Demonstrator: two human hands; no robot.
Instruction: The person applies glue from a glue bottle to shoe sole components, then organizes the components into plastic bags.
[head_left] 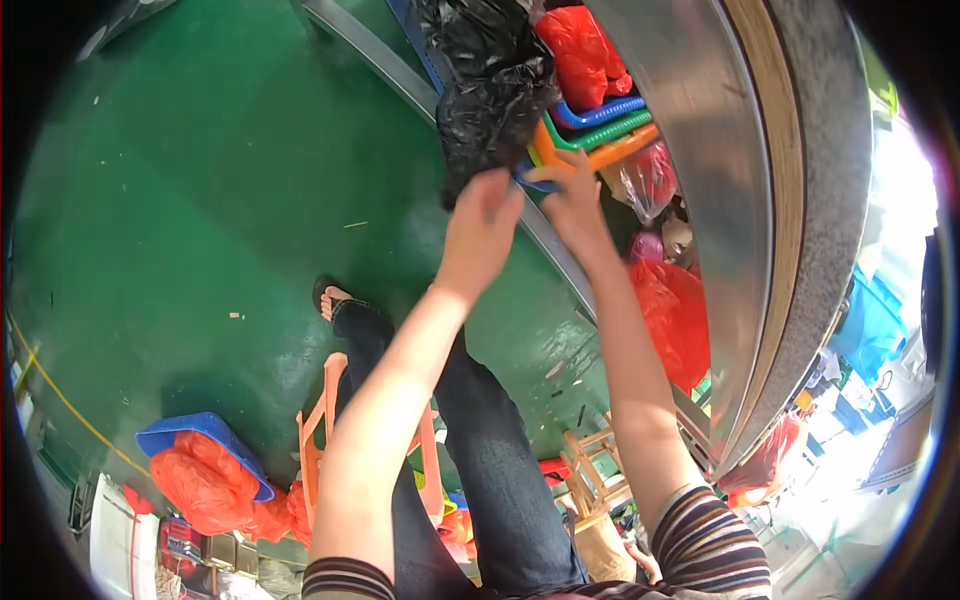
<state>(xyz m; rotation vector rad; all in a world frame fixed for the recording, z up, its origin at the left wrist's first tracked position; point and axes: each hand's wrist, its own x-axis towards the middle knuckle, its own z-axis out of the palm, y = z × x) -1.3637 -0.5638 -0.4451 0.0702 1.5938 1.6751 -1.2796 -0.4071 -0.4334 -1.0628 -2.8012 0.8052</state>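
Observation:
My left hand (484,225), somewhat blurred, has its fingers curled in at the lower end of a crumpled black plastic bag (492,100); I cannot tell what is in its grasp. To its right, my right hand (574,208) has bent, parted fingers, with the fingertips right at a small blue edge and the stacked plastic rims. Those ribbed rims are blue (605,112), green (615,130) and orange (625,148). Behind them sits a red plastic bag (583,55).
A metal-edged counter (690,120) curves down the right, with a clear bag (648,185) and another red bag (672,320) beneath. A metal rail (375,55) runs across the green floor (220,180). Below left are a blue basin (205,425) and an orange stool (312,440).

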